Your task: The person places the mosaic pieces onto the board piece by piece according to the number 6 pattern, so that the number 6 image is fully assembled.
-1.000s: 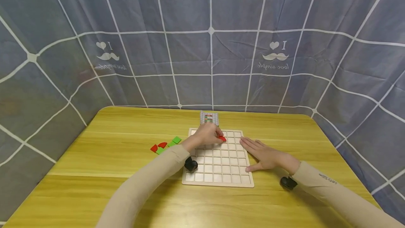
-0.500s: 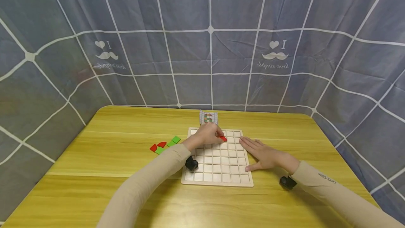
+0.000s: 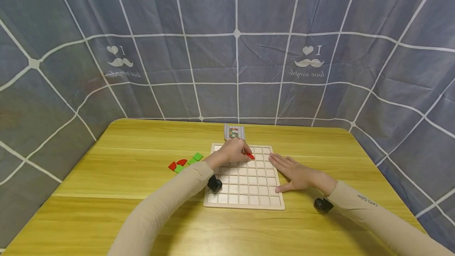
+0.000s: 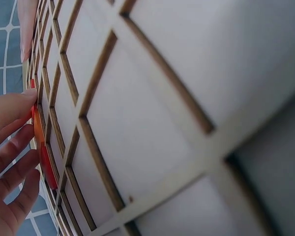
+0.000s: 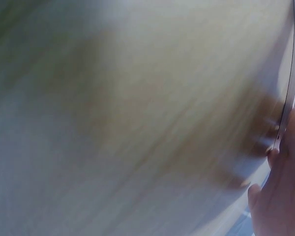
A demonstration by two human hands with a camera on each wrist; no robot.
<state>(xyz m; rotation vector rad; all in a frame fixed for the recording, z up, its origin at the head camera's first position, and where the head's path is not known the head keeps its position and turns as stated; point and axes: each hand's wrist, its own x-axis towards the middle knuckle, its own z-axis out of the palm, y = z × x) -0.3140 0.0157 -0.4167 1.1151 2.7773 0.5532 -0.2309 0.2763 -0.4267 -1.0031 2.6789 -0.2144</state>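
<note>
In the head view my left hand [image 3: 232, 151] reaches over the upper part of a pale wooden grid board [image 3: 249, 204]. Its thumb and index finger pinch a red quarter-round tile [image 3: 251, 156] at one of the squares. From the left wrist view, an orange tile [image 4: 39, 125] and another red tile [image 4: 49, 167] lie in the grid beside the fingers; the hand hides them from the head camera. My right hand [image 3: 295, 175] lies along the board's right side with fingers spread, fingertips and thumb touching its edge.
Left of the board lie red tiles [image 3: 182, 162] and green tiles [image 3: 197, 157] on the wooden table [image 3: 124, 177]. Behind the board is a small printed pattern card [image 3: 234, 131]. A grey checked curtain [image 3: 213, 62] closes off the back and sides.
The red tile under my left fingertips has turned slightly in place. Both hands keep almost the same positions, and the board has not visibly moved on the table.
</note>
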